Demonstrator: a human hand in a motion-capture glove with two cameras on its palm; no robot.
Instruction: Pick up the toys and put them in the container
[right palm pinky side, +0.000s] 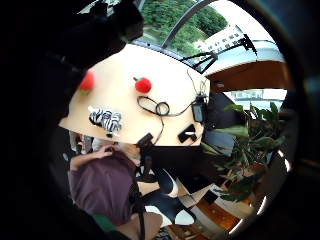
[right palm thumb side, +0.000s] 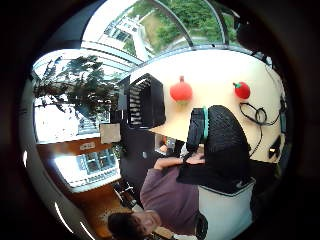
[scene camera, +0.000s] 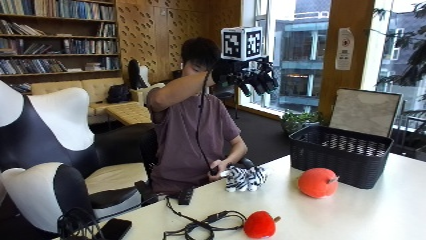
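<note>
In the outside view my gloved right hand (scene camera: 251, 77) is raised high beside the person's head, well above the table, with its fingers hanging relaxed and nothing in them. A striped zebra toy (scene camera: 245, 178) (right palm pinky side: 106, 120) lies near the table's edge in front of the person. Right beside it rests the bare left hand (scene camera: 219, 172). A large orange-red round toy (scene camera: 317, 182) (right palm thumb side: 181, 91) sits next to the black basket (scene camera: 349, 152) (right palm thumb side: 145, 100). A smaller red toy (scene camera: 259, 225) (right palm pinky side: 143, 85) (right palm thumb side: 242, 90) lies nearer the camera.
A coiled black cable (scene camera: 200, 227) (right palm pinky side: 160, 107) lies on the light table (scene camera: 373, 215) beside the small red toy, with small black devices (right palm pinky side: 198, 111) along it. A black-and-white chair (scene camera: 46, 165) stands at the left. Windows and plants are behind the basket.
</note>
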